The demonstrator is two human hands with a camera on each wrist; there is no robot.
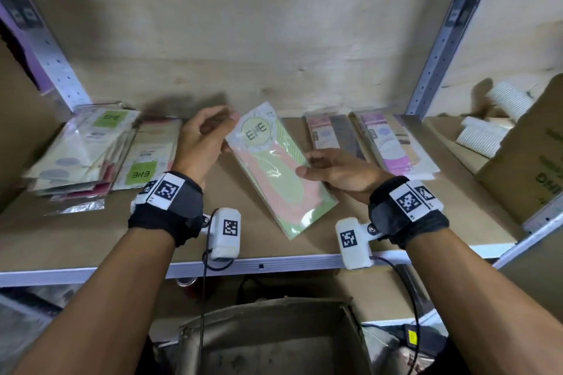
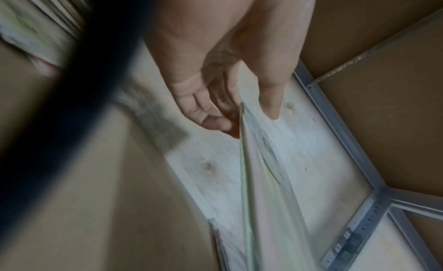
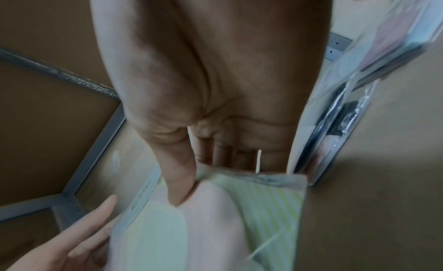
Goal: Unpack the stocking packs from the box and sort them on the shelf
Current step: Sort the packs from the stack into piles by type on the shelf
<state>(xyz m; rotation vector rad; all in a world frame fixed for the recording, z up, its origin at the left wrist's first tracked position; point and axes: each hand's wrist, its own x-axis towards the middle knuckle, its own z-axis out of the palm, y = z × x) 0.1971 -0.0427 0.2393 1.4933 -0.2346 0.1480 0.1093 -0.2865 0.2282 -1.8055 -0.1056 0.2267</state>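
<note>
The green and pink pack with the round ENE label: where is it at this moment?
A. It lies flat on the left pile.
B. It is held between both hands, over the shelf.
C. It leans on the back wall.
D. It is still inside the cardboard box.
B: the green and pink pack is gripped by the right hand on one edge and by the left hand on the other, above the shelf board.
</note>
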